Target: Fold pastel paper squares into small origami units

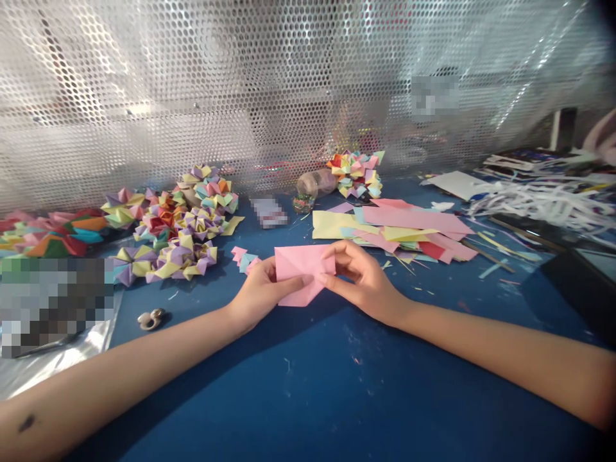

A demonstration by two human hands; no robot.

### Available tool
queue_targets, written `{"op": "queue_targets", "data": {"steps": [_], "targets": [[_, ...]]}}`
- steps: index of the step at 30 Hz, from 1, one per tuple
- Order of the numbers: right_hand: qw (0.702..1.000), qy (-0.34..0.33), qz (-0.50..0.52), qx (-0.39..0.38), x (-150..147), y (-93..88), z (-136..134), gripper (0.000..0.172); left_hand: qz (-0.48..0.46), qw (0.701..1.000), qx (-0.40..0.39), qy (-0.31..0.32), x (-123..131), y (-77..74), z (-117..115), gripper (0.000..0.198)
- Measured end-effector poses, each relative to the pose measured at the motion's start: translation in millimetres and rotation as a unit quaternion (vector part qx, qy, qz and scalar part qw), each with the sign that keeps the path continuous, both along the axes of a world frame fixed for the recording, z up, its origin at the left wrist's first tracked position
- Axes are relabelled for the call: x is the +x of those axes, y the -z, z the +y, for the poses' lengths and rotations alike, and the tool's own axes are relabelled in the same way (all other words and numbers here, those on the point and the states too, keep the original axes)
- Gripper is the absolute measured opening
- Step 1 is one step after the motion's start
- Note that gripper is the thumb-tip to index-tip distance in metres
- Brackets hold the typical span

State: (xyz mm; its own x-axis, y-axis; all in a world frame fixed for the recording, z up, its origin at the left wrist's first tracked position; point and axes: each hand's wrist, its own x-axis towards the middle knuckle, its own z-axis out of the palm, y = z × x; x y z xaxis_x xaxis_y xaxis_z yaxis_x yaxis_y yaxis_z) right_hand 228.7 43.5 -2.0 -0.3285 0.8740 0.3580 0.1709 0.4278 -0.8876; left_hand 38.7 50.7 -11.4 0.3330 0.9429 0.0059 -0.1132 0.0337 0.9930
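A pink sheet of origami paper (301, 260) is held up above the blue table, with crease lines across it and its lower right corner folded at a slant. My left hand (262, 285) grips its left side, thumb lying across the front and fingers behind. At the right edge, my right hand (359, 279) pinches the paper between thumb and fingers. Just behind my left hand lie small folded pink and blue paper pieces (248, 261), partly hidden by it.
Folded paper balls (185, 256) crowd the left, another paper ball (359, 176) stands at the back. Coloured paper strips (409, 221) lie behind my right hand. White paper shreds (543, 205) and a dark flat object (577, 282) are at right. Small rings or earbuds (151, 319) rest left on the table (308, 398).
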Motion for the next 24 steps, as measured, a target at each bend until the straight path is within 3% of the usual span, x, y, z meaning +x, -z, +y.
{"op": "queue_targets", "data": {"steps": [5,14,24], "targets": [[0.997,0.063,0.047,-0.003,0.1,0.4,1.6,0.039,0.078,0.996,0.035,-0.007,1.0,-4.0,-1.2,0.031],[0.995,0.092,0.035,-0.032,0.4,-0.5,5.4,0.028,0.065,0.998,0.024,-0.012,2.0,-4.1,0.1,0.035],[0.995,0.066,0.070,-0.027,0.1,2.7,5.9,0.026,0.043,0.998,0.012,-0.039,1.6,-3.3,1.2,0.037]]}}
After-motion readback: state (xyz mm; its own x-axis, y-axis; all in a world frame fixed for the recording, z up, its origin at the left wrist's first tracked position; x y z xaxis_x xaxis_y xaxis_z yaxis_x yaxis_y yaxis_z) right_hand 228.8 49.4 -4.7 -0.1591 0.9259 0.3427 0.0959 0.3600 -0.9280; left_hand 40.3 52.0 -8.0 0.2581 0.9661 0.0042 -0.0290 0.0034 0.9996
